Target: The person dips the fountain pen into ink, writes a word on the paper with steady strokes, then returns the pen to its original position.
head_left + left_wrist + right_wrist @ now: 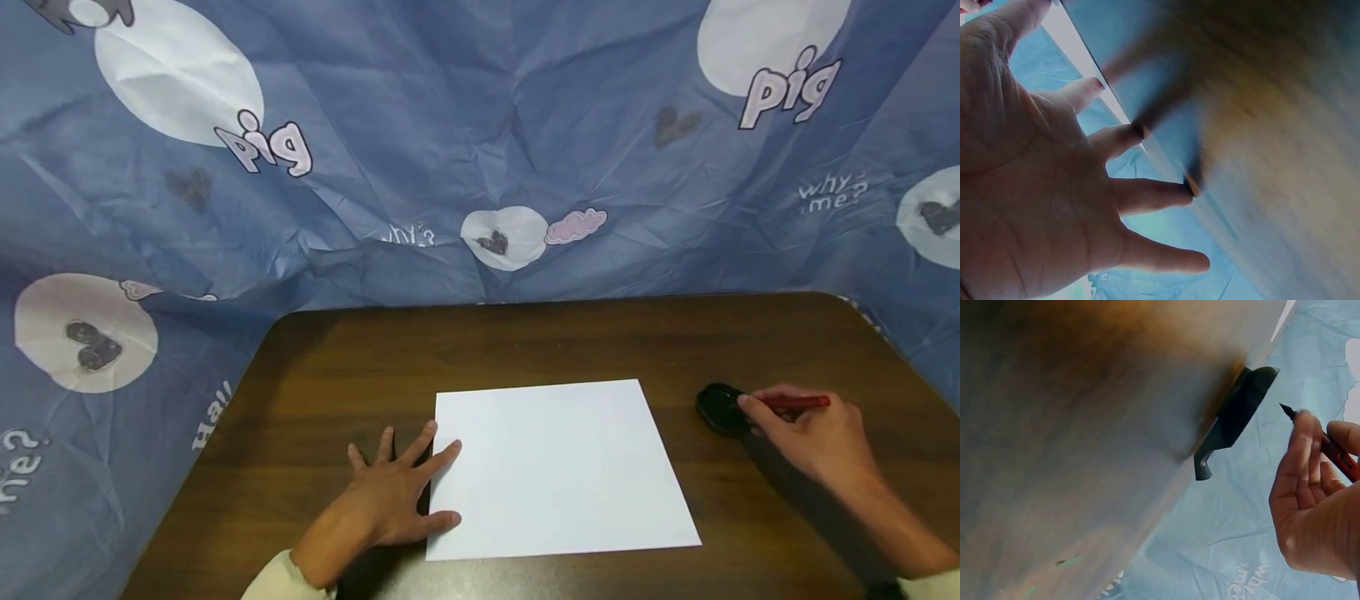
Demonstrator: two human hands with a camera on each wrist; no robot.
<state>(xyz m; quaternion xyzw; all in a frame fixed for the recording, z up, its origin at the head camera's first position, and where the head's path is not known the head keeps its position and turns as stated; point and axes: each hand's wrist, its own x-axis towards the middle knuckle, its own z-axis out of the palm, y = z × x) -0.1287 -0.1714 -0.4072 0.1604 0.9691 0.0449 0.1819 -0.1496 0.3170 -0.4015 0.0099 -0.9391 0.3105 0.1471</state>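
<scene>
A blank white sheet of paper (555, 471) lies on the brown table. My left hand (393, 492) is spread at its left edge, with the thumb and index fingertip over the paper and the other fingers reaching toward the wood. In the left wrist view the palm of the left hand (1047, 175) shows, fingers straight and apart. My right hand (817, 433) pinches a slim red brush pen (798, 402) with a black pointed tip. That tip is just above and beside a small dark dish (720, 408) right of the paper; the right wrist view shows the dish (1241, 406) side-on.
The wooden table (480, 346) has rounded far corners. Behind and to the left of it hangs a creased blue cloth (420, 167) printed with white circles, hearts and words. Small green marks (1069, 560) show on the table surface in the right wrist view.
</scene>
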